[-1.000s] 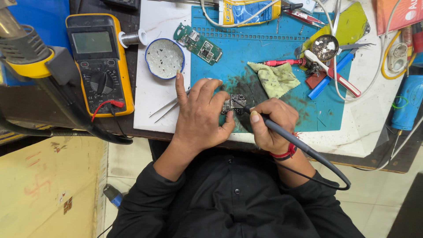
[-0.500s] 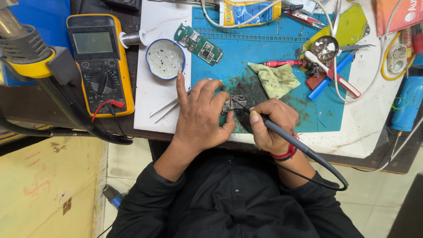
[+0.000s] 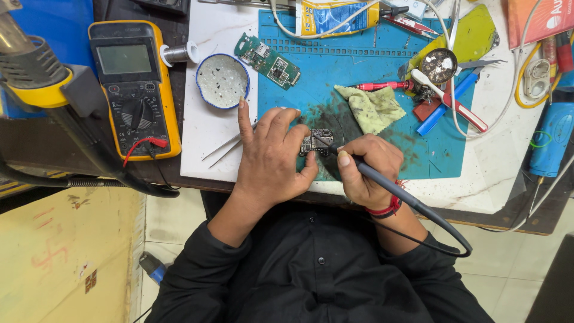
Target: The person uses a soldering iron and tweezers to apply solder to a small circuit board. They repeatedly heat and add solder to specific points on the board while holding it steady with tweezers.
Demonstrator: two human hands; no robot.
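My left hand (image 3: 272, 155) lies flat on the blue work mat (image 3: 365, 66), its fingertips and thumb pinning a small dark circuit board (image 3: 317, 141) near the mat's front edge. My right hand (image 3: 366, 170) grips a dark soldering iron (image 3: 382, 184) like a pen, and its tip touches the top of that board. The iron's black cable loops away to the right over my sleeve. A red band shows on my right wrist.
A yellow multimeter (image 3: 134, 90) stands left, beside a round blue-rimmed dish (image 3: 222, 81) and a solder spool (image 3: 178, 54). Tweezers (image 3: 224, 146) lie by my left hand. A green circuit board (image 3: 268, 61), a yellow-green cloth (image 3: 372, 107), a brass-wool tin (image 3: 438, 64) and several hand tools fill the right.
Almost nothing differs. My right hand and the iron shift very slightly on the small board; my left hand holds still.
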